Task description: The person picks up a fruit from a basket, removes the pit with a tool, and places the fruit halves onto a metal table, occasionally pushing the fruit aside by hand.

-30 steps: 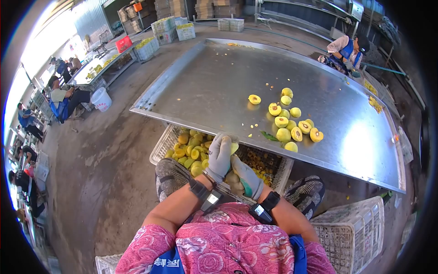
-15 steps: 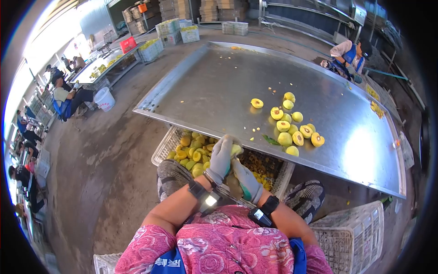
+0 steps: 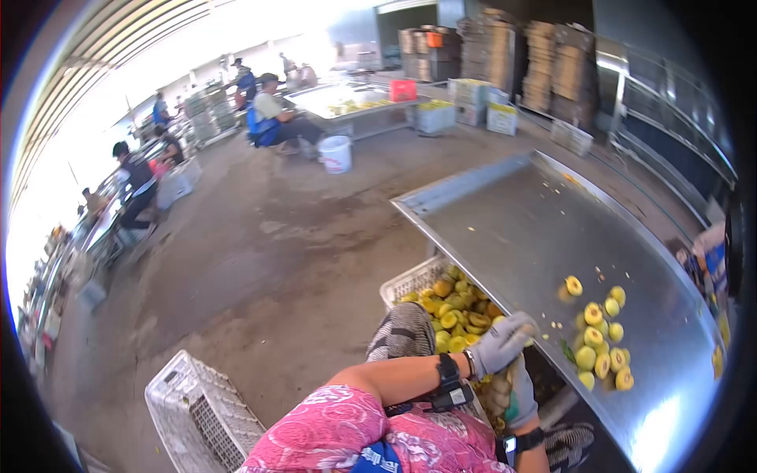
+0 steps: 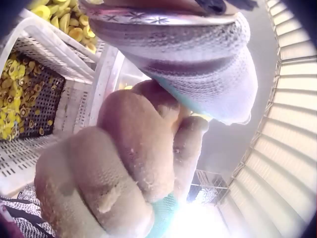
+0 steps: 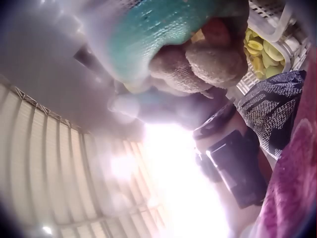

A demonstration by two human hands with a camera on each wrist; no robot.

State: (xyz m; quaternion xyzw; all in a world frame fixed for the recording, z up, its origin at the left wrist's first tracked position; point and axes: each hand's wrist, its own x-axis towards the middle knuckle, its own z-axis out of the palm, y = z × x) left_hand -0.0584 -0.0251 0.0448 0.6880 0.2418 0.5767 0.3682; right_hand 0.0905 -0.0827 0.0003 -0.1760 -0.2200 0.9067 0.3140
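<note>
In the head view, my gloved left hand (image 3: 503, 344) pinches a pale yellow-green fruit (image 3: 529, 342) beside the metal table's edge, mostly hidden by the fingers. My gloved right hand (image 3: 520, 398) is just below it, close against the left. In the left wrist view, the right hand's stained fingers (image 4: 136, 144) are curled tightly under the left hand (image 4: 208, 74); a sliver of yellow fruit (image 4: 202, 116) shows between them. The right wrist view shows the right hand (image 5: 183, 49) with fingers curled; whatever lies inside its grip is hidden.
Halved and whole fruits (image 3: 602, 363) lie on the metal table (image 3: 505, 225). Below its edge, a white crate (image 3: 414, 282) holds cut fruit. Another crate (image 4: 74, 99) holds pits and scraps. An empty-looking crate (image 3: 177, 378) stands on the floor at left; people sit farther off.
The head view has swung left, so table, crates and hands appear farther right. Both hands remain close together at the fruit.
</note>
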